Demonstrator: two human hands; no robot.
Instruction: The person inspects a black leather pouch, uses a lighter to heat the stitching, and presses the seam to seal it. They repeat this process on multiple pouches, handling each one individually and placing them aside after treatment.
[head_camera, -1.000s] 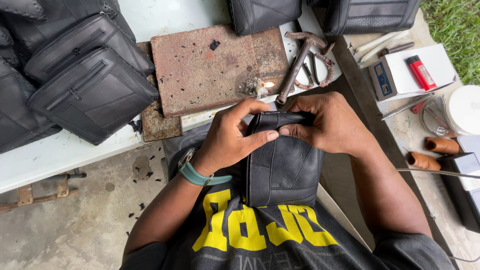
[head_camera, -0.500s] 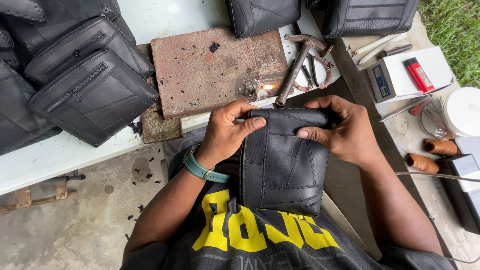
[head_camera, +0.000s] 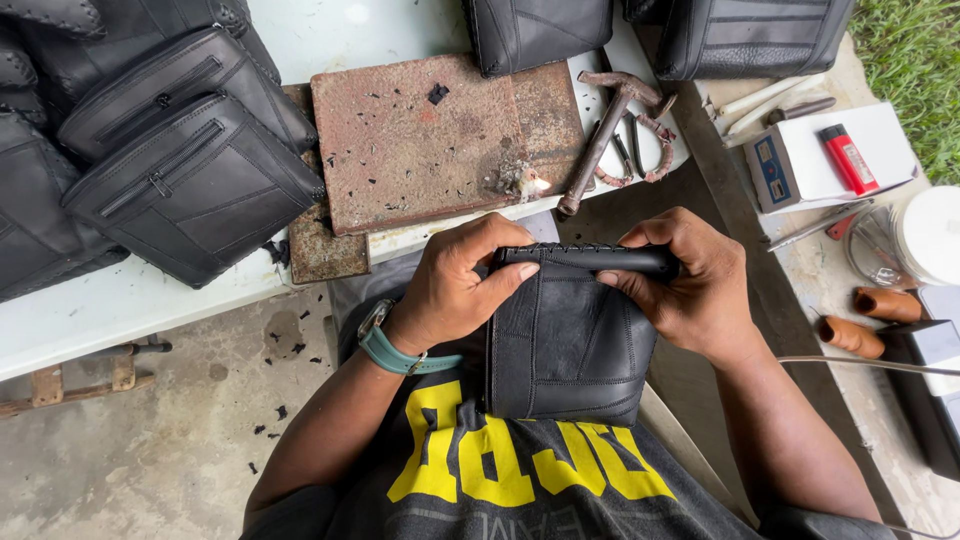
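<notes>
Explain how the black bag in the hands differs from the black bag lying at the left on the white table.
The held bag is gripped at its top edge by the left hand and right hand, above the lap; the table bag lies flat and untouched on the white table. The table bag shows a zipper on its face; the held bag's visible face shows only stitched panels. Both are black, leather-like and stitched.

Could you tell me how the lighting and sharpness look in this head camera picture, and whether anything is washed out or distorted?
Head view: soft, even daylight with faint shadows; the left hand, right hand and black leather bag are sharp; the white table top glares near the upper edge and the white lid is nearly washed out; wide-lens bending shows toward the corners.
</notes>
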